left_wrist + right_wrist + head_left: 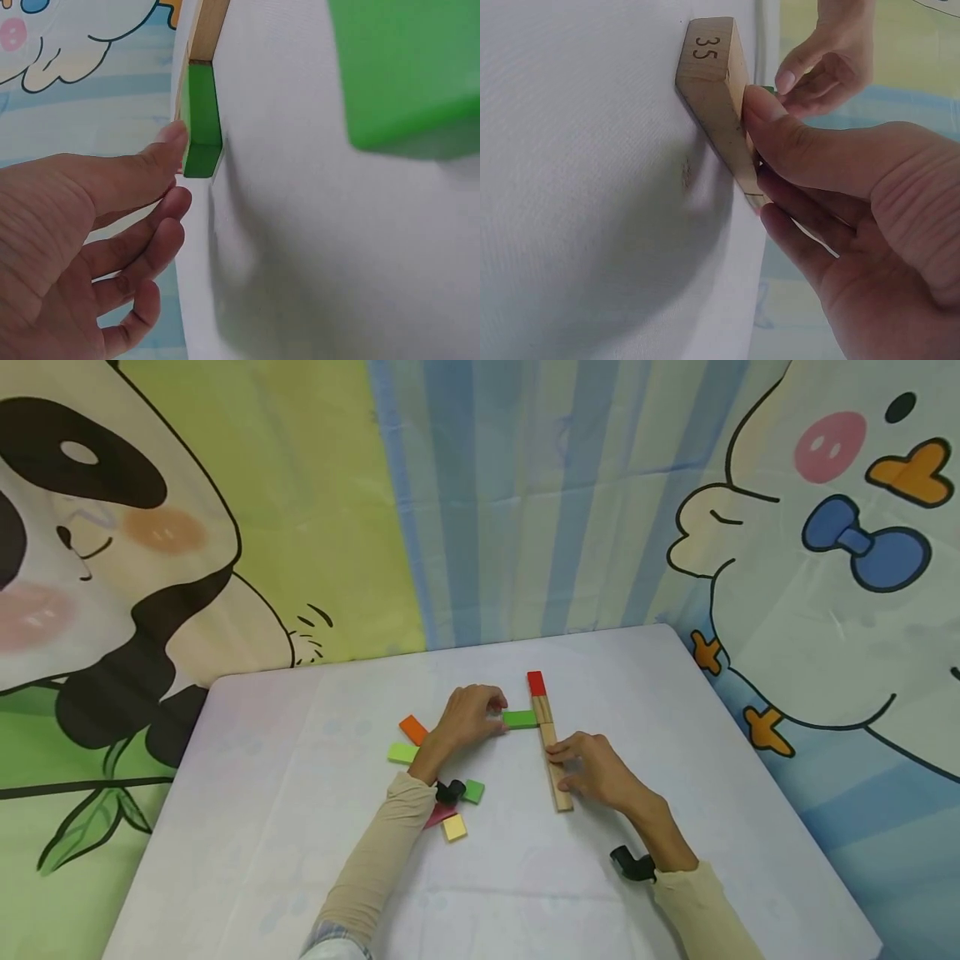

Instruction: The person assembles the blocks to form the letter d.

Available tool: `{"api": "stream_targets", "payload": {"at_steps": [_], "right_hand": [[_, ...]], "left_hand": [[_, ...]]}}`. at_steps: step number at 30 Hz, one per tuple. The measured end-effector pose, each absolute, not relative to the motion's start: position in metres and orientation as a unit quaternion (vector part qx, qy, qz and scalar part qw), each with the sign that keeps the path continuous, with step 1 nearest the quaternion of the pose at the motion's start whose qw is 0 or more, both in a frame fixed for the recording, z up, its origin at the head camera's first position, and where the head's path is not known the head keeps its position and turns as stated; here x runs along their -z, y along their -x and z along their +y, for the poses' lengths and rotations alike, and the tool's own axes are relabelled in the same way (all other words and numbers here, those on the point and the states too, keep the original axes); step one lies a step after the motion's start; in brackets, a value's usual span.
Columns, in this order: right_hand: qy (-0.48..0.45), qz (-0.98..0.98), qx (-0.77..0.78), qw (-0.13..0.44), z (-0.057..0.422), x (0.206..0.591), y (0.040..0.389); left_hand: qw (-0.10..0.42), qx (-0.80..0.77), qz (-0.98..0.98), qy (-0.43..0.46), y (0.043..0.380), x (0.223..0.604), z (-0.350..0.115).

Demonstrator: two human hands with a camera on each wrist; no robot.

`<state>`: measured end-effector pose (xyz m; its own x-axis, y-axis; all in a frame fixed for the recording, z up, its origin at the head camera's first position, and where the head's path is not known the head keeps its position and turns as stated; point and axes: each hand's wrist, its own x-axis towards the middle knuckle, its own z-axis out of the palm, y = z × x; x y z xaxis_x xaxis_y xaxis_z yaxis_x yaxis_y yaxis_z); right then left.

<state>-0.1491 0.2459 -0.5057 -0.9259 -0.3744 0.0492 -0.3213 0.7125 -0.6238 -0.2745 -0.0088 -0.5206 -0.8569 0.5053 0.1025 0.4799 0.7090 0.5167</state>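
Observation:
My left hand [471, 717] pinches the free end of a green block [519, 719], its thumb at the block's edge in the left wrist view. The block's other end meets a row of plain wooden blocks [549, 732]. My right hand [597, 768] rests its thumb and fingertips along the near part of that row. In the right wrist view, the near wooden block [709, 71] carries the number 35 on its end. A red block [536, 682] caps the far end of the row.
Left of the row lie an orange block [413, 729], a light green block [402, 753], another green block [473, 791], a yellow block [454, 828] and a dark pink piece [440, 814], partly under the left forearm. A white cloth [247, 827] covers the table.

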Motion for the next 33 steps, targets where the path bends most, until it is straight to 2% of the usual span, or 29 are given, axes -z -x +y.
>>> {"api": "stream_targets", "payload": {"at_steps": [5, 14, 20, 25, 33], "right_hand": [[0.183, 0.926, 0.329, 0.041, 0.246, 0.507, 0.148], [0.184, 0.924, 0.332, 0.041, 0.248, 0.507, 0.147], [0.195, 0.923, 0.331, 0.031, 0.247, 0.509, 0.148], [0.208, 0.919, 0.335, 0.021, 0.248, 0.51, 0.148], [0.204, 0.918, 0.341, 0.025, 0.248, 0.509, 0.147]], "left_hand": [[0.002, -0.272, 0.93, -0.247, 0.267, 0.514, -0.027], [-0.054, -0.253, 0.955, -0.147, 0.243, 0.518, -0.083], [-0.057, -0.229, 0.969, -0.075, 0.225, 0.507, -0.112], [-0.073, -0.239, 0.968, -0.02, 0.217, 0.507, -0.123], [-0.071, -0.266, 0.961, 0.024, 0.213, 0.513, -0.12]]}}
